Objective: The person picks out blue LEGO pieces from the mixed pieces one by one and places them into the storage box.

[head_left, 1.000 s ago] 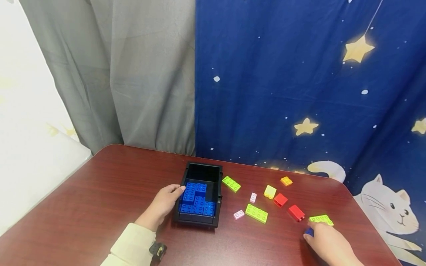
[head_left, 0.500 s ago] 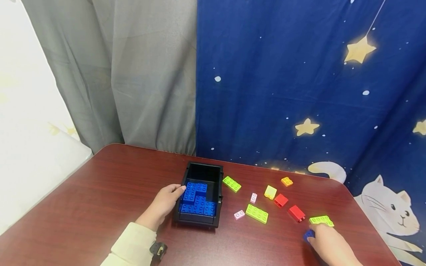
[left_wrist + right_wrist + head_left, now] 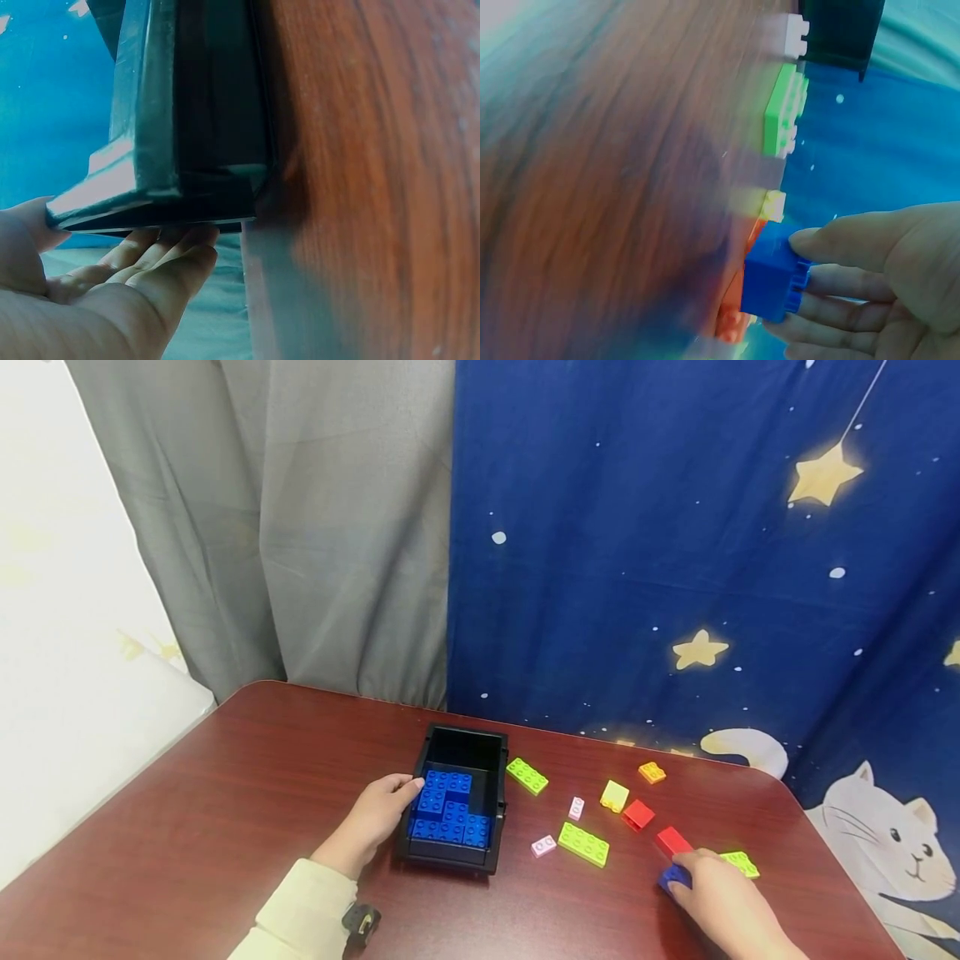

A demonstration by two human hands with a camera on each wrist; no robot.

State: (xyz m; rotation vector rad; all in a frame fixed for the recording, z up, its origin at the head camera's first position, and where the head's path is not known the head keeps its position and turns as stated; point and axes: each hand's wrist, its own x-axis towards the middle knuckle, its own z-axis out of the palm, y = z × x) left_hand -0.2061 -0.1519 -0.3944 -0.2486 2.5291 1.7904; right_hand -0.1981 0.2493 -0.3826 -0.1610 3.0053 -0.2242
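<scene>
Between the thumb and fingers of my right hand (image 3: 723,893) is a blue toy brick (image 3: 771,271), its studs toward the palm in the right wrist view. It hangs near a red brick (image 3: 674,841), and a lime brick (image 3: 741,863) lies partly behind the hand. My left hand (image 3: 380,814) holds the left side of a black box (image 3: 448,857), thumb at the rim and fingers against the outer wall. Inside the box, several blue bricks (image 3: 448,810) fill much of the near compartment, while its right back part shows bare black floor.
Right of the box lie a lime brick (image 3: 527,776), a longer lime brick (image 3: 583,844), two pink bricks (image 3: 543,846), a yellow brick (image 3: 614,796), another red brick (image 3: 638,815) and an orange brick (image 3: 652,772). Curtains (image 3: 360,527) hang behind the reddish-brown table (image 3: 300,735).
My right hand has lifted the blue brick and moved left with it, uncovering the right end of the lime brick. My left hand stays on the box. The head view has shifted slightly.
</scene>
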